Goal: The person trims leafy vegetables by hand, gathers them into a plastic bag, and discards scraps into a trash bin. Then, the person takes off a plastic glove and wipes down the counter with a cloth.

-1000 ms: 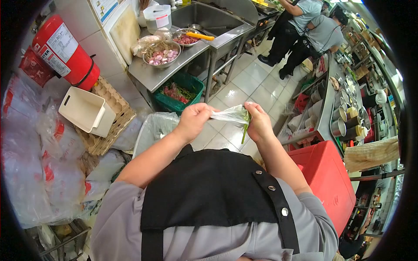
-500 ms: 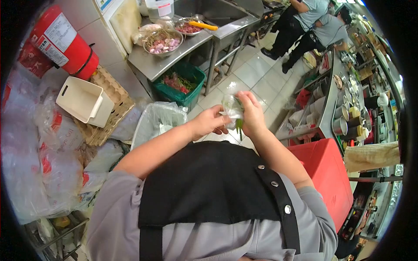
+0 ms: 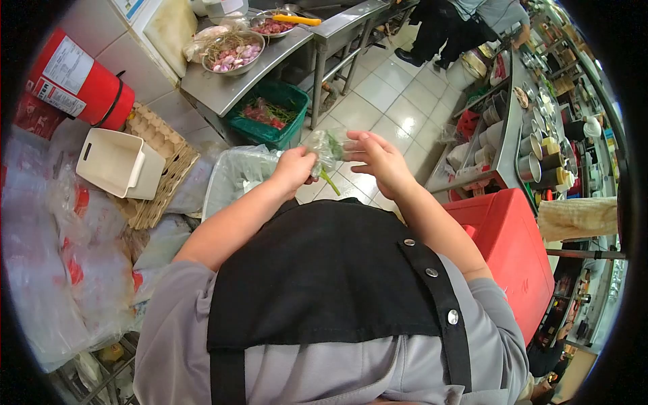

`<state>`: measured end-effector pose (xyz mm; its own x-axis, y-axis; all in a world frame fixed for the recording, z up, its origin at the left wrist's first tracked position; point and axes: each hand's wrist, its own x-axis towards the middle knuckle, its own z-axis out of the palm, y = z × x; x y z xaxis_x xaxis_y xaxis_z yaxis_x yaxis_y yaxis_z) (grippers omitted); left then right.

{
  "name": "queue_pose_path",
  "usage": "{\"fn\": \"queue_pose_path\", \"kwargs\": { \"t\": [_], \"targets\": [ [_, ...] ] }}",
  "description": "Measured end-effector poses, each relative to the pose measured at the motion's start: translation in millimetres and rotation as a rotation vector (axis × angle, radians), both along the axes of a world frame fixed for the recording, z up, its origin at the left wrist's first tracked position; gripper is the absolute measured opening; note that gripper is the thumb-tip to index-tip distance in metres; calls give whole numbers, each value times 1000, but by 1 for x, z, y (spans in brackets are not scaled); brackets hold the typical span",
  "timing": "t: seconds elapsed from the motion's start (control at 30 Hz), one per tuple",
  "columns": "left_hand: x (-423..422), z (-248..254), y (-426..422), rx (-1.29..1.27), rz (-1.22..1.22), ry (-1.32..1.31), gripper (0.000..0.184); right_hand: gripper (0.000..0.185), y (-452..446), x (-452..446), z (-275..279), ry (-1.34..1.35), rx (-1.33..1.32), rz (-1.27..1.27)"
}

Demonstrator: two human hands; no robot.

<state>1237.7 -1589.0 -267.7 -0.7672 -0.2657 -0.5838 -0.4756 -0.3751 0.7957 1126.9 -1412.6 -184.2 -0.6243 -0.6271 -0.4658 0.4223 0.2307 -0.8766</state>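
A clear plastic bag with green herbs is in front of my chest, its green stems poking out at the bottom. My left hand is closed around the bag's left side. My right hand is just to the right of the bag, fingers apart and stretched toward it; whether the fingertips touch the plastic I cannot tell. Below and left of my left hand stands a bin lined with clear plastic. Beyond it, under the steel table, is a green bin holding plant scraps.
A steel table carries a bowl of shallots and a bowl with a yellow-handled tool. At left are a fire extinguisher, a white container and egg trays. A red box stands at right. Two people stand ahead.
The bag of herbs has moved left with my left hand, which now grips it. My right hand has let go and its fingers have opened. The view has shifted slightly.
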Motion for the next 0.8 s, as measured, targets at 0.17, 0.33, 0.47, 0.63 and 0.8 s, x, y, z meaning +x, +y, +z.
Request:
{"fn": "queue_pose_path", "kwargs": {
  "t": [0.17, 0.33, 0.47, 0.63, 0.8],
  "targets": [
    [19, -43, -30, 136, -2, -188, 22, 38, 31, -10, -10, 92, 95, -130],
    [25, -98, -70, 254, 45, -218, 19, 32, 45, -10, -9, 78, 53, -123],
    [-29, -146, -156, 386, 20, -105, 47, 29, 55, 6, 4, 162, 140, -86],
    [-57, -152, -219, 201, 378, -313, 102, 23, 108, 38, 48, 478, 437, -355],
    [14, -276, -219, -325, 41, -497, 50, 20, 276, 90, 76, 1183, 982, -610]
  ]
}}
